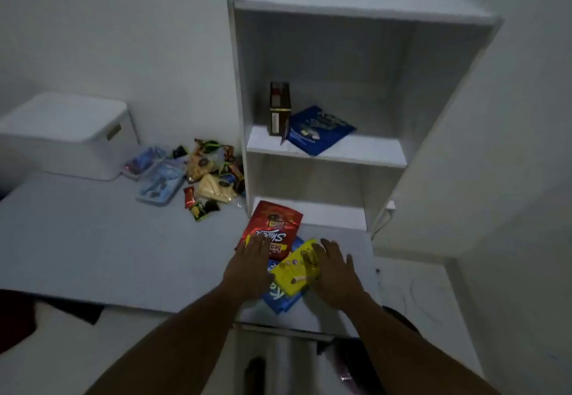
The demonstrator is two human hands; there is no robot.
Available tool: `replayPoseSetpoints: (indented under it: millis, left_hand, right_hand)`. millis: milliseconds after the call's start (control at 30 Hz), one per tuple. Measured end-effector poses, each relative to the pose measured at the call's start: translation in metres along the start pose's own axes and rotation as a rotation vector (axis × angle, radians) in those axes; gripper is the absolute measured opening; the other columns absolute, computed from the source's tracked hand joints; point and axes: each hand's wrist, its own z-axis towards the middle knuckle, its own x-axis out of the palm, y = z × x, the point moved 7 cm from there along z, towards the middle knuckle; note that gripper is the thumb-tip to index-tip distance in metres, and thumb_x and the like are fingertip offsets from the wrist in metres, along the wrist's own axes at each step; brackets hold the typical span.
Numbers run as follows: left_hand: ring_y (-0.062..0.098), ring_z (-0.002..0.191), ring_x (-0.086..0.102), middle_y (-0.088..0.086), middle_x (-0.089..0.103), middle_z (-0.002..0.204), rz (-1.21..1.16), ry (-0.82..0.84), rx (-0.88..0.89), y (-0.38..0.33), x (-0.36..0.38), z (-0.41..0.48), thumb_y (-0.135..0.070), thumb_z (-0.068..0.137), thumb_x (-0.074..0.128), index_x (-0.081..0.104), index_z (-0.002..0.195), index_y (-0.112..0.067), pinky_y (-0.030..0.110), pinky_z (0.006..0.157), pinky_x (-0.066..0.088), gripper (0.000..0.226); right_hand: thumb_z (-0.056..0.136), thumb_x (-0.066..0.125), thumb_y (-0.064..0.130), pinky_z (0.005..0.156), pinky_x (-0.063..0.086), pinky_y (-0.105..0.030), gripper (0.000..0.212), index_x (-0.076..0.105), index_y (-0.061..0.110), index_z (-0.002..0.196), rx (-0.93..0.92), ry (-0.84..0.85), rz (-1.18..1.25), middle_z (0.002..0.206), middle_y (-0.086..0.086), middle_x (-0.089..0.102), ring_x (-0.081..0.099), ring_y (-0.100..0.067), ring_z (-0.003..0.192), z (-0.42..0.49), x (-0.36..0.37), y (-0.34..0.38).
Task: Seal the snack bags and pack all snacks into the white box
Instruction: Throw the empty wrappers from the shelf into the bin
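Note:
A yellow snack bag (pixel 295 270) lies on top of a blue bag (pixel 280 298) and next to a red bag (pixel 272 227) near the table's front edge. My left hand (pixel 247 267) rests flat on the red bag's lower part, touching the yellow bag's left side. My right hand (pixel 335 274) lies flat against the yellow bag's right side. The white box (pixel 66 134) with its lid on stands at the far left. A pile of small snacks (pixel 207 174) and clear packs (pixel 159 177) lies between the box and the shelf.
A white shelf unit (pixel 340 85) stands on the table behind the bags; its middle shelf holds a brown carton (pixel 278 109) and a blue bag (pixel 318 129). The table's front edge (pixel 123 304) runs just below my hands. A dark red cloth (pixel 15 317) lies at lower left.

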Motion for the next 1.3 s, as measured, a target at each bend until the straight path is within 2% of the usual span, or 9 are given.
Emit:
replayPoseSetpoints:
  millis: [100, 167, 267, 400, 500, 667, 833, 1100, 1300]
  left_hand:
    - [0.044, 0.129, 0.05, 0.023, 0.048, 0.143, -0.008, 0.1, 0.073, 0.022, 0.034, 0.034, -0.058, 0.057, 0.081, 0.038, 0.143, -0.002, 0.058, 0.102, 0.042, 0.112]
    - [0.045, 0.12, 0.058, 0.024, 0.057, 0.134, -0.012, 0.196, 0.095, 0.037, 0.058, 0.051, -0.073, 0.052, 0.07, 0.039, 0.139, -0.001, 0.06, 0.093, 0.048, 0.116]
    - [0.043, 0.139, 0.038, 0.024, 0.04, 0.15, 0.04, 0.219, 0.213, 0.04, 0.068, 0.064, -0.085, 0.058, 0.051, 0.024, 0.148, -0.002, 0.063, 0.108, 0.03, 0.126]
    - [0.039, 0.148, 0.017, 0.021, 0.021, 0.16, 0.016, 0.276, 0.291, 0.032, 0.082, 0.067, -0.101, 0.047, 0.041, 0.003, 0.152, -0.01, 0.065, 0.116, 0.013, 0.144]
    - [0.036, 0.151, -0.007, 0.013, -0.004, 0.164, -0.015, 0.3, 0.258, 0.024, 0.091, 0.076, -0.098, 0.039, 0.054, -0.011, 0.154, -0.014, 0.064, 0.117, -0.005, 0.156]
    - [0.036, 0.148, -0.018, 0.007, -0.018, 0.163, -0.102, 0.275, 0.161, 0.017, 0.102, 0.073, -0.094, 0.035, 0.062, -0.025, 0.15, -0.025, 0.064, 0.116, -0.008, 0.16]
    - [0.037, 0.149, -0.015, 0.009, -0.014, 0.164, -0.016, 0.25, 0.103, 0.011, 0.108, 0.077, -0.088, 0.045, 0.066, -0.016, 0.154, -0.026, 0.062, 0.115, -0.01, 0.149]
    - [0.031, 0.118, 0.057, 0.003, 0.057, 0.136, -0.026, 0.132, 0.142, 0.001, 0.101, 0.091, -0.062, 0.057, 0.08, 0.043, 0.142, -0.024, 0.051, 0.085, 0.045, 0.101]
    - [0.036, 0.123, 0.055, 0.014, 0.055, 0.139, -0.163, 0.014, 0.144, -0.007, 0.072, 0.105, -0.018, 0.09, 0.064, 0.041, 0.147, -0.024, 0.046, 0.094, 0.047, 0.062]
  right_hand:
    - [0.091, 0.061, 0.04, 0.118, 0.009, -0.059, 0.087, 0.008, 0.019, 0.156, -0.036, 0.141, -0.099, 0.165, -0.004, -0.001, -0.004, -0.03, 0.152, 0.036, 0.026, -0.001]
    - [0.09, 0.063, 0.04, 0.117, 0.01, -0.061, 0.09, 0.005, 0.023, 0.157, -0.069, 0.175, -0.164, 0.165, -0.005, -0.001, -0.006, -0.032, 0.152, 0.057, 0.036, 0.003]
    - [0.086, 0.071, 0.035, 0.114, 0.011, -0.066, 0.1, 0.002, 0.027, 0.157, -0.11, 0.237, -0.244, 0.165, -0.003, 0.002, -0.005, -0.034, 0.151, 0.079, 0.056, 0.0]
    - [0.086, 0.06, 0.058, 0.113, 0.011, -0.068, 0.089, 0.015, 0.027, 0.155, -0.1, 0.258, -0.252, 0.161, -0.003, 0.018, 0.004, -0.033, 0.151, 0.091, 0.06, -0.017]
    - [0.08, 0.06, 0.064, 0.111, 0.021, -0.065, 0.087, 0.028, 0.023, 0.15, -0.054, 0.217, -0.277, 0.151, -0.009, 0.03, 0.022, -0.033, 0.143, 0.096, 0.045, -0.033]
    - [0.055, 0.079, 0.059, 0.107, 0.027, -0.061, 0.108, 0.031, 0.018, 0.143, 0.163, 0.172, -0.155, 0.136, -0.008, 0.036, 0.034, -0.032, 0.131, 0.098, 0.03, -0.065]
    - [0.053, 0.084, 0.057, 0.109, 0.025, -0.062, 0.117, 0.027, 0.015, 0.146, 0.222, 0.121, -0.068, 0.146, -0.008, 0.029, 0.026, -0.03, 0.138, 0.104, 0.025, -0.076]
    - [0.057, 0.085, 0.049, 0.109, 0.025, -0.065, 0.095, 0.039, 0.017, 0.134, 0.325, -0.038, 0.166, 0.134, -0.003, 0.042, 0.033, -0.026, 0.134, 0.097, 0.023, -0.091]
    - [0.057, 0.084, 0.054, 0.103, 0.032, -0.052, 0.088, 0.042, 0.017, 0.126, 0.411, -0.168, 0.261, 0.124, -0.002, 0.049, 0.045, -0.025, 0.123, 0.077, 0.003, -0.115]
